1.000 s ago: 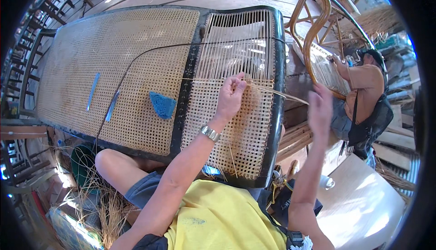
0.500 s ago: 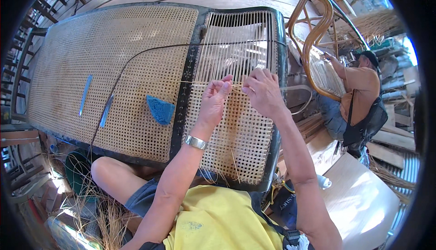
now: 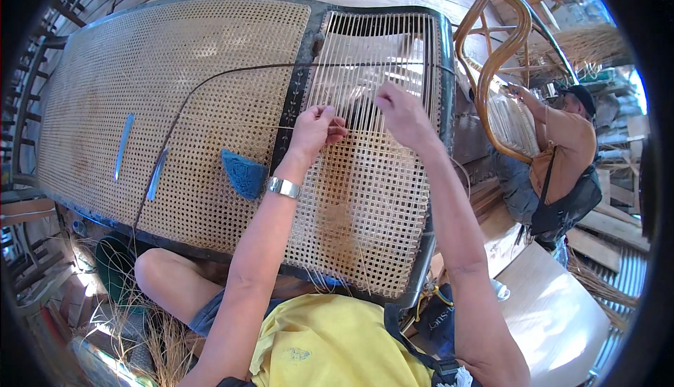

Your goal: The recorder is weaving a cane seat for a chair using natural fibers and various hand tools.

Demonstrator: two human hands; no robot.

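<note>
A dark-framed cane panel (image 3: 365,218) lies before me, its near part woven into an open mesh. Beyond the mesh, bare lengthwise cane strands (image 3: 351,57) stretch to the far frame edge. My left hand (image 3: 316,133), with a metal watch on its wrist, is closed over the mesh's far edge near the dark divider. A thin cane strand (image 3: 281,128) runs leftward from it across the divider. My right hand (image 3: 408,120) is closed above the bare strands at the right; whatever its fingers pinch is hidden.
A larger finished cane panel (image 3: 161,85) extends left, carrying a blue cloth (image 3: 243,174) and blue strips (image 3: 125,147). A dark thin rod (image 3: 210,81) arcs across both panels. At right, a person (image 3: 562,141) works beside a curved rattan chair frame (image 3: 484,64). Loose cane fibres (image 3: 168,338) lie lower left.
My hands have moved apart: the left shifted left, the right rose slightly away from the weave. The pale cane loop beyond the right frame edge has drawn in. My view has shifted slightly.
</note>
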